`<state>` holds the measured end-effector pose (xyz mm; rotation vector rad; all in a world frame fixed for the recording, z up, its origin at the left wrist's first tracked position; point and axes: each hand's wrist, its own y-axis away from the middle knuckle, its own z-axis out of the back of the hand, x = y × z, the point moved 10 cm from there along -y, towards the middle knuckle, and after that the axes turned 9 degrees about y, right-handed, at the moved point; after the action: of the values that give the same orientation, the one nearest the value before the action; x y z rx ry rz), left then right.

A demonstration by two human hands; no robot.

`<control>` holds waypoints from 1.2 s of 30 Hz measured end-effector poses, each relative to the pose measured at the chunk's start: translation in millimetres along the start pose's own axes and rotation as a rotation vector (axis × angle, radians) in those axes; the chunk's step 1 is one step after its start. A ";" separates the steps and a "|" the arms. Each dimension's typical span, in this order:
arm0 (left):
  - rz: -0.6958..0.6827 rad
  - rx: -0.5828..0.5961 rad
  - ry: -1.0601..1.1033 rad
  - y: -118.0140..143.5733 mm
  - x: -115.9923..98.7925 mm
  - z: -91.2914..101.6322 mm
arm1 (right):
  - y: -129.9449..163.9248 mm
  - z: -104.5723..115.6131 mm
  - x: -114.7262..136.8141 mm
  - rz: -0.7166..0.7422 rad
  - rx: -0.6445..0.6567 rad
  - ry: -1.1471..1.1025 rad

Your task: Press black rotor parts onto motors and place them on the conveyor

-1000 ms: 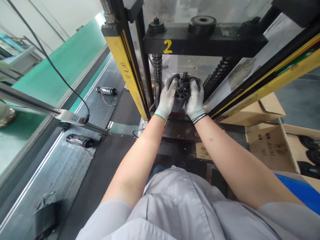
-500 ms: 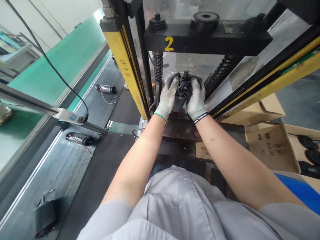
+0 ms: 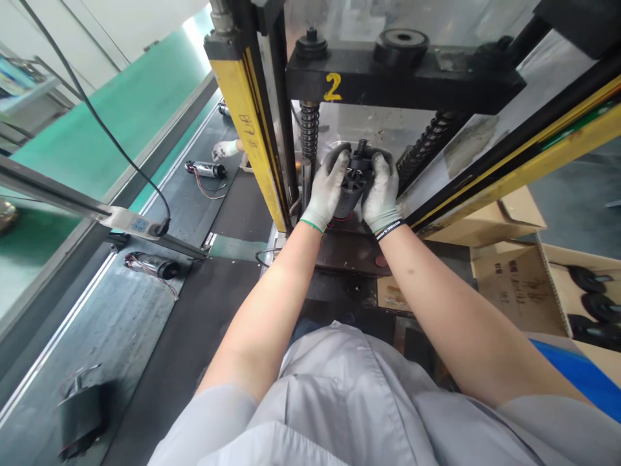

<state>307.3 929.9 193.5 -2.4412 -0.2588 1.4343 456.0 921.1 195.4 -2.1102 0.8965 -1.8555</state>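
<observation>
Between my two gloved hands stands a black electric motor (image 3: 349, 198) with a vented top and a shaft pointing up. My left hand (image 3: 328, 184) grips its left side, the thumb near the top. Around the right side my right hand (image 3: 381, 191) is closed, its thumb also by the top. The motor is under the black crossbar (image 3: 402, 87) of a press, marked with a yellow 2. A bit of red wire shows at the motor's foot; its base is partly hidden by my hands.
To the left a conveyor (image 3: 97, 323) carries several motors, among them a black one (image 3: 80, 414) and a silver one (image 3: 152, 265). Another person's gloved hand (image 3: 224, 150) is over its far part. Yellow posts (image 3: 252, 129) flank the press. Cardboard boxes (image 3: 517, 285) with black parts stand at right.
Another person's gloved hand has come into view over the conveyor. My hands stay on the motor in nearly the same place; the view has shifted slightly.
</observation>
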 end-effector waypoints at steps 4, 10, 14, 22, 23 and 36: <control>-0.044 0.004 -0.030 -1.2 -1.0 1.6 | 0.4 -1.2 1.1 -0.005 0.014 0.018; -0.044 0.014 -0.068 -0.3 -4.1 -0.5 | -0.5 -1.0 1.2 -0.007 0.006 0.037; -0.027 0.008 -0.034 0.8 -5.3 -1.3 | -1.0 -0.5 -0.8 -0.005 0.001 0.027; -0.040 0.022 -0.051 0.2 -5.2 -1.0 | -0.6 0.3 -1.4 -0.002 -0.003 0.016; -0.036 0.025 -0.047 -0.1 -4.3 -1.1 | -0.7 0.4 -1.4 -0.002 -0.005 0.016; -0.050 0.064 -0.090 -1.1 -2.4 -2.0 | -1.6 0.1 -5.7 -0.036 0.006 0.057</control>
<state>307.9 929.9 196.7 -2.3068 -0.2869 1.5101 456.4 925.5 191.4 -2.0932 0.8696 -1.9432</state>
